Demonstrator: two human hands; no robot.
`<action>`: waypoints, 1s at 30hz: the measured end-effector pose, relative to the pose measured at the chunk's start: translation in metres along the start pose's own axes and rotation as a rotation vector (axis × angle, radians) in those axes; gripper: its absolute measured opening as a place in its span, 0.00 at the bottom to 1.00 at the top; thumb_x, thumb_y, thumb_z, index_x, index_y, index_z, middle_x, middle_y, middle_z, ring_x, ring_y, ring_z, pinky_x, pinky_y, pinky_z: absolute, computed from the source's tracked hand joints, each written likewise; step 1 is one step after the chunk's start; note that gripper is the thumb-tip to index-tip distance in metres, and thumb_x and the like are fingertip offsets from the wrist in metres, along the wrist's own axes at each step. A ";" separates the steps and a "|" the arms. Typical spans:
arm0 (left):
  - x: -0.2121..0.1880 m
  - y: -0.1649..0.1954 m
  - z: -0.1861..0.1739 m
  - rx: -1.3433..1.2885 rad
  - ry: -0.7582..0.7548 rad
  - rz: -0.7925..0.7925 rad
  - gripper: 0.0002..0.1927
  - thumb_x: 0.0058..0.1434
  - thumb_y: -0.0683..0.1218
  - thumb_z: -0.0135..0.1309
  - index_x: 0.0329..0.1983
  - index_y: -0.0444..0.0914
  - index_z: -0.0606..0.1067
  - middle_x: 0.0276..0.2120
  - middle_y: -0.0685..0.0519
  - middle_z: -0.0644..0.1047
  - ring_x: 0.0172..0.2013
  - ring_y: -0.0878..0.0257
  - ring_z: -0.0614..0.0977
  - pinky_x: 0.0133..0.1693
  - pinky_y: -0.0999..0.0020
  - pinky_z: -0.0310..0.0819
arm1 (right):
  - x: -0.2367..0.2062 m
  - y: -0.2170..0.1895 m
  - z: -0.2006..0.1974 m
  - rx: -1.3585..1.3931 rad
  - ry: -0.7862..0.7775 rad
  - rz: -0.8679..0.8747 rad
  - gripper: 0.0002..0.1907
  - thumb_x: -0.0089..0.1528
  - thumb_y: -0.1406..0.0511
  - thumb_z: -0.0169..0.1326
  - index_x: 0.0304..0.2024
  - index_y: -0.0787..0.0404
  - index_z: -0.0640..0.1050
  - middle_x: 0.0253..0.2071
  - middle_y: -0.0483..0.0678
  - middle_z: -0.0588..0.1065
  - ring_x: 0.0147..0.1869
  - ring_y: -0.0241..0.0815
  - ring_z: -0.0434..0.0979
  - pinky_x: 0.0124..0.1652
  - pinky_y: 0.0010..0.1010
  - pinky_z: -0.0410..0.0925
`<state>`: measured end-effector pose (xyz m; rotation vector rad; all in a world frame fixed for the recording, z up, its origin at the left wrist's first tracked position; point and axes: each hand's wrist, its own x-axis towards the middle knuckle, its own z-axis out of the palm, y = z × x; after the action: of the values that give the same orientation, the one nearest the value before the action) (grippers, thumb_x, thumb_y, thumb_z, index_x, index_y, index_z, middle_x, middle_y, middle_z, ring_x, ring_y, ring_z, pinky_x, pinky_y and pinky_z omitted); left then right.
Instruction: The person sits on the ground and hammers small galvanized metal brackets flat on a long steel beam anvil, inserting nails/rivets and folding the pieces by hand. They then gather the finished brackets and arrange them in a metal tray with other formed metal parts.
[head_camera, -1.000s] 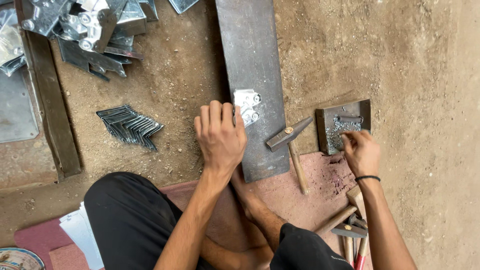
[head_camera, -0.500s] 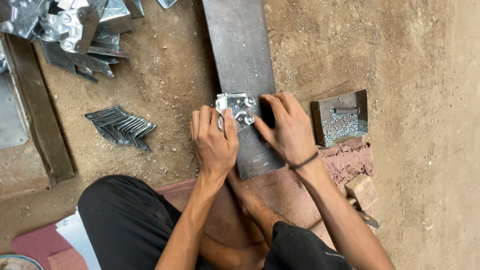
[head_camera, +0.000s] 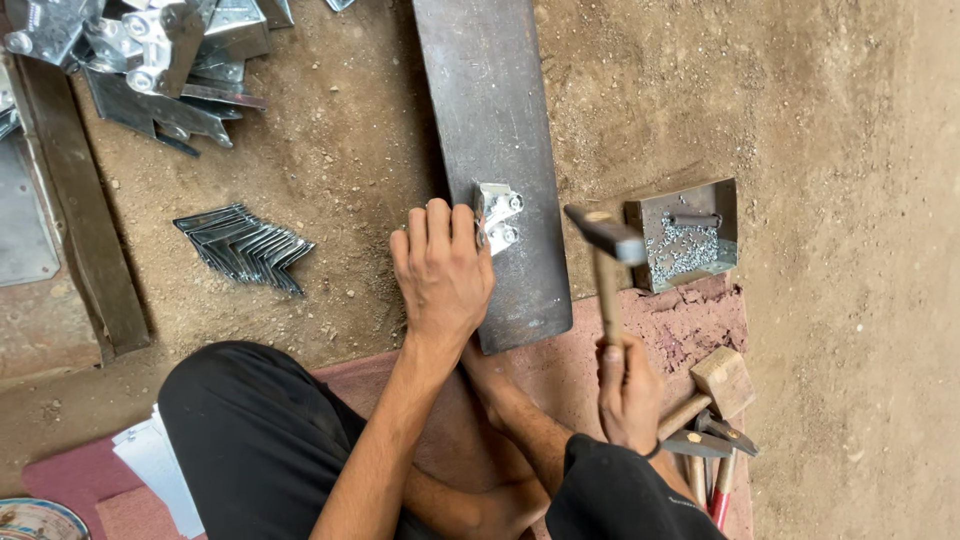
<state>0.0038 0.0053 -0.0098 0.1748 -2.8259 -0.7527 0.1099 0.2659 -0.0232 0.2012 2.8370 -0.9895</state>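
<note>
A small shiny silver metal bracket (head_camera: 497, 218) is held down flat on a long dark grey steel bar (head_camera: 495, 130). The bar lies on the sandy brown ground (head_camera: 820, 120) and points away from the person. The bracket is pressed in place by the left hand (head_camera: 442, 272), whose fingers (head_camera: 438, 225) are stretched out and laid close together, touching the bracket's left edge. Nothing is gripped by this hand; it is only pushing down.

A hammer with a dark metal head and a pale wooden handle (head_camera: 607, 270) is held upright in the right hand (head_camera: 628, 388). The lower end of the handle is wrapped tight by the fingers. The hammer head is raised just to the right of the steel bar, apart from the bracket.

A small open grey metal box full of tiny silver bits (head_camera: 686, 236) is seen just right of the hammer head. A wooden mallet with a blocky head (head_camera: 718, 385) and more hammers with dark heads (head_camera: 715, 445) are laid near the right hand on a worn red mat (head_camera: 690, 325).

On the left, a stack of bent grey metal strips (head_camera: 245, 246) is laid on the dirt. A heap of shiny silver brackets (head_camera: 150, 45) is piled at the top left corner.
</note>
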 end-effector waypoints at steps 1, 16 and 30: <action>0.000 0.001 -0.001 0.011 -0.012 0.003 0.13 0.58 0.46 0.61 0.38 0.38 0.70 0.37 0.48 0.68 0.41 0.53 0.71 0.41 0.55 0.60 | 0.001 -0.005 -0.009 0.062 0.006 -0.016 0.13 0.71 0.62 0.40 0.41 0.63 0.74 0.21 0.47 0.72 0.21 0.42 0.72 0.24 0.37 0.66; -0.002 0.001 0.003 0.089 -0.033 0.005 0.12 0.59 0.46 0.62 0.38 0.38 0.71 0.36 0.49 0.67 0.39 0.57 0.70 0.40 0.57 0.59 | 0.013 -0.055 -0.026 -0.014 0.120 -0.285 0.18 0.73 0.58 0.35 0.39 0.62 0.72 0.20 0.46 0.70 0.20 0.37 0.70 0.23 0.31 0.65; 0.002 0.008 -0.009 0.073 -0.074 -0.022 0.14 0.56 0.47 0.63 0.39 0.38 0.71 0.38 0.49 0.69 0.42 0.54 0.72 0.42 0.55 0.61 | 0.023 -0.081 -0.030 -0.160 -0.077 -0.127 0.12 0.73 0.62 0.44 0.42 0.63 0.74 0.22 0.54 0.72 0.22 0.49 0.74 0.25 0.38 0.67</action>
<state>0.0033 0.0077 0.0027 0.1934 -2.9287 -0.6747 0.0717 0.2239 0.0456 -0.0326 2.8692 -0.7674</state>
